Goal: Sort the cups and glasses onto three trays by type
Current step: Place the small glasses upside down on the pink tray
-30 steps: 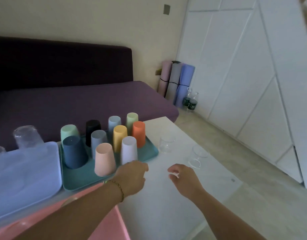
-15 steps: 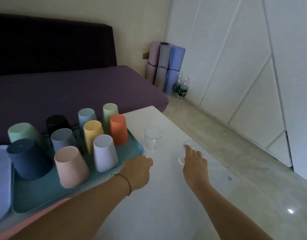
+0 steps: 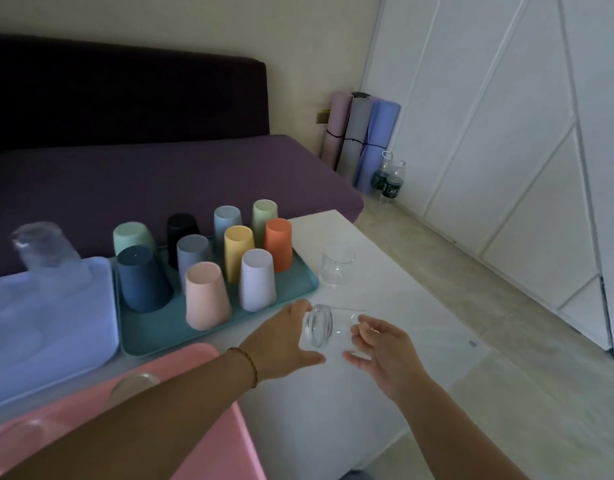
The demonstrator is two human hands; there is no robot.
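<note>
A clear glass [image 3: 328,329] lies tilted on its side above the white table [image 3: 333,410], between both hands. My left hand [image 3: 284,341] cups its thick base between fingers and thumb. My right hand [image 3: 381,351] holds the mouth end with curled fingertips. A second clear glass [image 3: 336,266] stands upright on the table just beyond, beside the teal tray [image 3: 153,337]. That tray carries several upturned coloured plastic cups [image 3: 206,301]. A pale blue tray [image 3: 56,341] at the left bears an upturned ribbed glass [image 3: 45,251]. The pink tray [image 3: 201,455] lies under my left forearm, with a clear glass [image 3: 135,386] on it.
A purple sofa [image 3: 160,174] runs along the table's far side. Rolled mats [image 3: 364,140] and two water bottles [image 3: 388,183] stand in the corner by white cupboard doors. The table's right edge drops to a tiled floor [image 3: 506,393].
My right hand has lifted the nearer clear glass off the table and tipped it sideways toward my left hand, which has come up to its base. The view has shifted back to the left.
</note>
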